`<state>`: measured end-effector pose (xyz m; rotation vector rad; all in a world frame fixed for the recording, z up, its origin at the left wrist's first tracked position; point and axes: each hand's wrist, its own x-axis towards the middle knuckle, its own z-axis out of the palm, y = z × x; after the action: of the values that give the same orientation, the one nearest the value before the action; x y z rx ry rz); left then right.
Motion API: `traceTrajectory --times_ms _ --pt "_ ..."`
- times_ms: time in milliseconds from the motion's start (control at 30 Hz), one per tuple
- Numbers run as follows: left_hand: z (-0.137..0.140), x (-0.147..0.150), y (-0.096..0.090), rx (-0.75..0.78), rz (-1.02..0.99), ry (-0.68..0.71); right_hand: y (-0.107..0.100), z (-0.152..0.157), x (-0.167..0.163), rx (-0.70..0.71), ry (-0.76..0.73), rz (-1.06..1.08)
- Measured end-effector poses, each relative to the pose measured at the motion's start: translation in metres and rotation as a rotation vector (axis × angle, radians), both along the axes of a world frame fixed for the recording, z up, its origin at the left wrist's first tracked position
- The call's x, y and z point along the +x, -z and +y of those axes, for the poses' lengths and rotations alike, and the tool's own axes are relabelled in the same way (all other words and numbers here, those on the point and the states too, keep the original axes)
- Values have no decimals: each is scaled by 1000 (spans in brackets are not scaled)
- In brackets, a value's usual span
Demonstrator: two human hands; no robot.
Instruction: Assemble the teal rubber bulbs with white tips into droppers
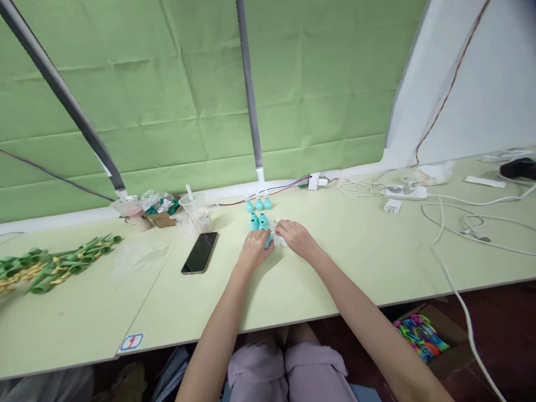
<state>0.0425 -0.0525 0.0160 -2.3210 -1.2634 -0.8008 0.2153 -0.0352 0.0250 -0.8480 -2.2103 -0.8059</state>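
My left hand is closed around a small teal bottle-shaped piece, tilted toward my right hand. My right hand is pinched beside its narrow end; whatever sits between those fingertips is too small to make out. Pale translucent bits lie on the table under and between my hands. Just beyond my left hand stand several open-mouthed teal bottle-shaped pieces. Farther back, three teal pieces with whitish tips stand in a row.
Left of my hands lies a black phone. Behind it are a plastic cup, a small cardboard box and another cup. Green tubes are heaped far left. A power strip and white cables spread across the right side.
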Motion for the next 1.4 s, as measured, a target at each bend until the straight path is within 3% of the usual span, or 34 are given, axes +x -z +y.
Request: traceTrajectory --times_ms 133,300,767,967,1067,1267,1400 --pt "-3 1 0 -49 -75 21 5 0 6 120 -73 -11" --pt "-11 2 -1 -13 -179 52 8 -3 7 128 -81 50" --pt "-6 -1 -2 -23 -46 48 8 2 0 -148 -72 10" --pt "-5 0 1 -44 -21 29 6 2 4 -220 -104 206" --pt "-4 0 1 -76 -33 16 3 2 8 -182 -119 276" --pt "-6 -1 -4 -133 -129 -9 7 3 9 -42 -149 98" --pt "-6 1 -3 -140 -93 12 9 3 8 -70 -87 82"
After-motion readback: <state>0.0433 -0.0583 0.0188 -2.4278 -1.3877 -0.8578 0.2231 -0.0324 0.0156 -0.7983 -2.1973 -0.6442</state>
